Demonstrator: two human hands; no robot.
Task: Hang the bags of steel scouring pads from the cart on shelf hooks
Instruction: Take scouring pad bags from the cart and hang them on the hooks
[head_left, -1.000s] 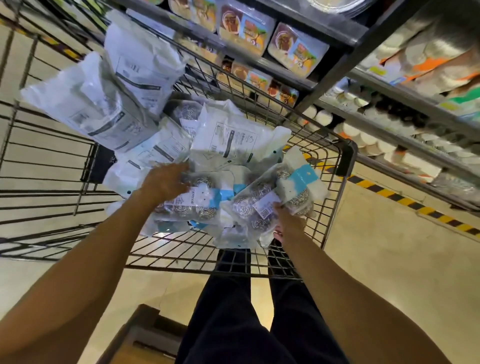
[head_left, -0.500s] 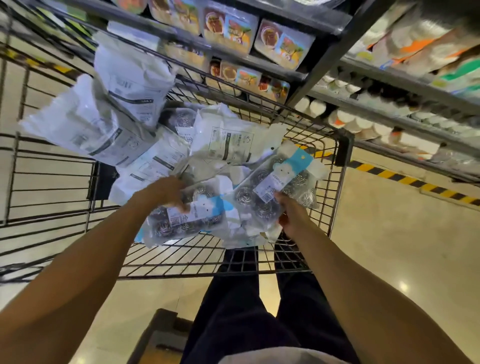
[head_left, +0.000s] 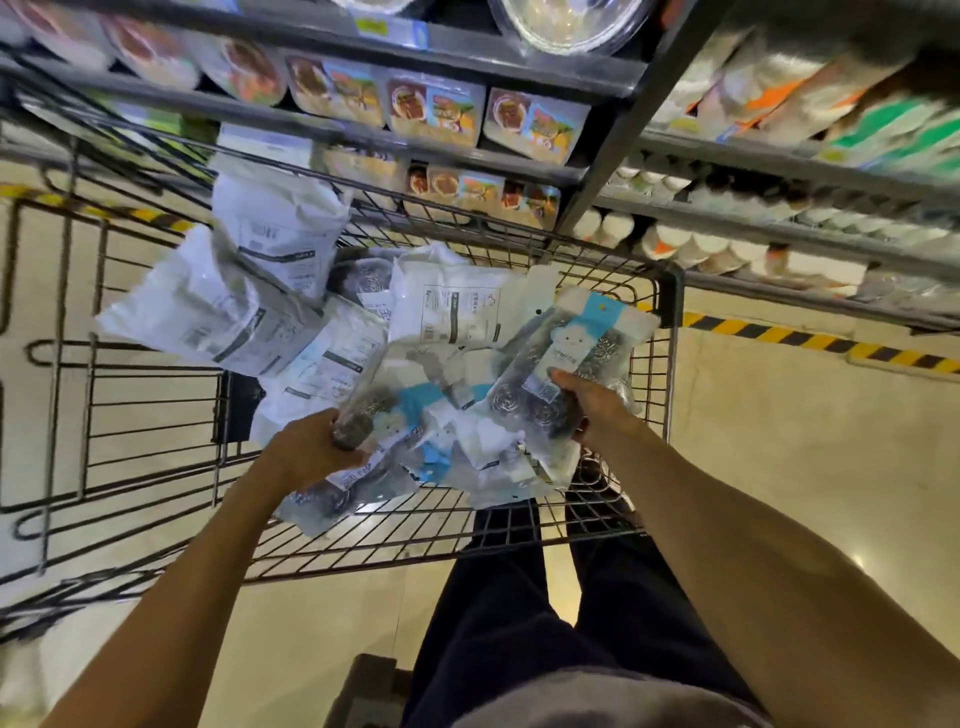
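Note:
A black wire cart (head_left: 670, 332) holds several bags of steel scouring pads, clear with blue and white labels, lying in a pile (head_left: 467, 452). My right hand (head_left: 592, 405) grips one bag (head_left: 566, 358) by its lower end and holds it raised above the pile, label up. My left hand (head_left: 311, 452) grips another bag (head_left: 363, 441) at the near left of the pile, still low in the cart. More white bags (head_left: 208, 317) lie further back in the cart.
Dark metal shelves (head_left: 519, 67) with packaged goods rise just beyond the cart, a shelf post (head_left: 613, 150) at the middle. Rows of cups (head_left: 675, 244) fill lower shelves on the right. Yellow-black floor tape (head_left: 810, 343) runs under them. My legs stand behind the cart.
My right hand has lifted its bag up and to the right, off the pile. My left hand has taken a firmer hold of its bag. The camera has tilted up towards the shelves.

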